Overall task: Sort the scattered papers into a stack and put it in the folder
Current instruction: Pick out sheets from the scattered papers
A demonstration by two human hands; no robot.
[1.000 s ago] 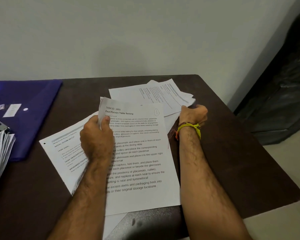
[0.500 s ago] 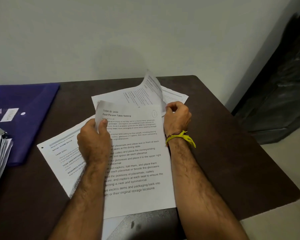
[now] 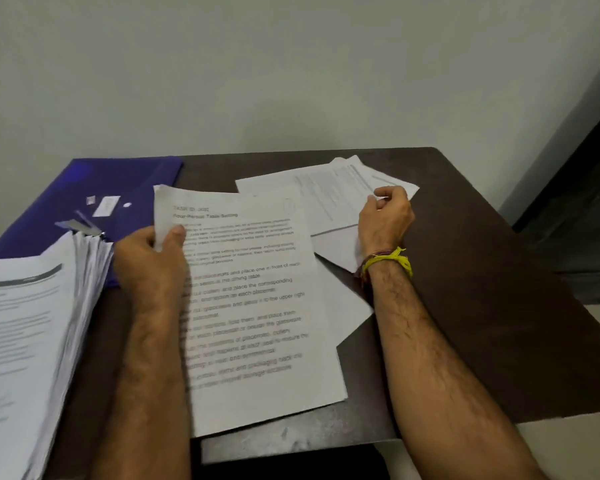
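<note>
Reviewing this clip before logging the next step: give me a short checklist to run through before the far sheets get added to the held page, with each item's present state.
1. Left hand has a firm grip on the printed white "Four-Person Table Setting" page: ok, thumb on top at its left edge.
2. Right hand holds the loose white sheets at the far side: ok, fingers curled on their right edge.
3. Every loose sheet gathered: not ok, plain white sheets lie under the wrist.
4. Flat blue plastic folder reachable: ok, far left on the dark brown table.
5. Folder open: cannot tell.
</note>
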